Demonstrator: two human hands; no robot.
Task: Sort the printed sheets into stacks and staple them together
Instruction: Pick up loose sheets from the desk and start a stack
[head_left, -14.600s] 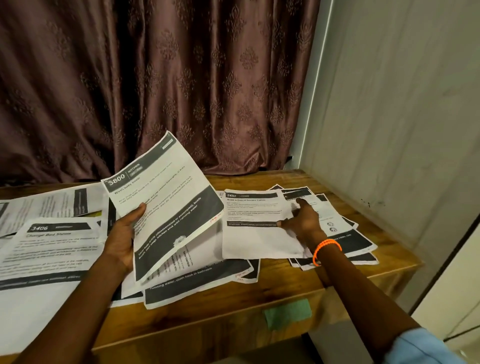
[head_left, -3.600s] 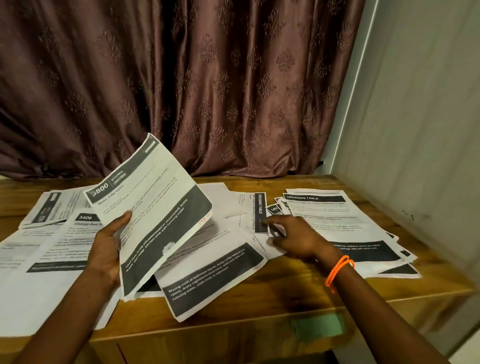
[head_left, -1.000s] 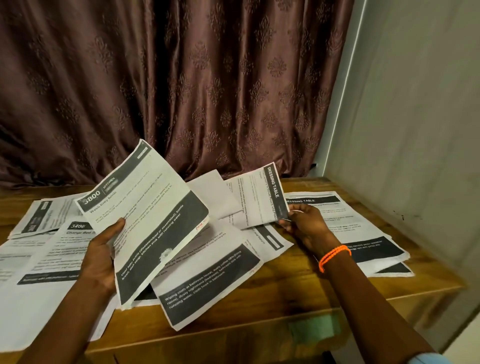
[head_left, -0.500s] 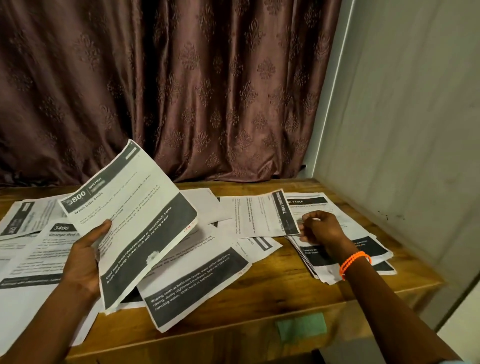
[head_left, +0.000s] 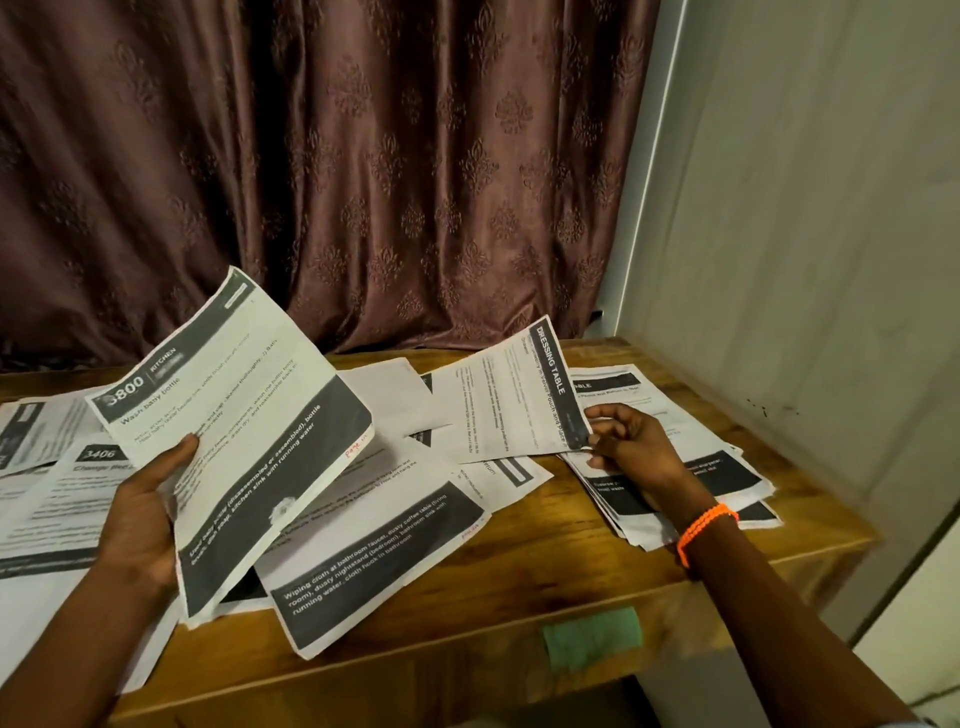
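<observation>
The DRESSING TABLE sheet (head_left: 522, 397) has lifted up again. The right hand (head_left: 631, 447) pinches it — the left hand (head_left: 143, 519) grips the kitchen sheet (head_left: 234, 426).

Maroon damask-patterned curtain (head_left: 363, 171), black-and-white sheets (head_left: 374, 561), orange bracelet (head_left: 706, 525), possibly green tape (head_left: 592, 636).

There is only one view, from a camera on the person's head. It looks forward and down from the near edge of the desk (head_left: 519, 613), close above it. It faces the curtain (head_left: 363, 156) behind the far edge. The right edge of the desk and the wall (head_left: 805, 234) beside it are in view; the left edge is cut off.
</observation>
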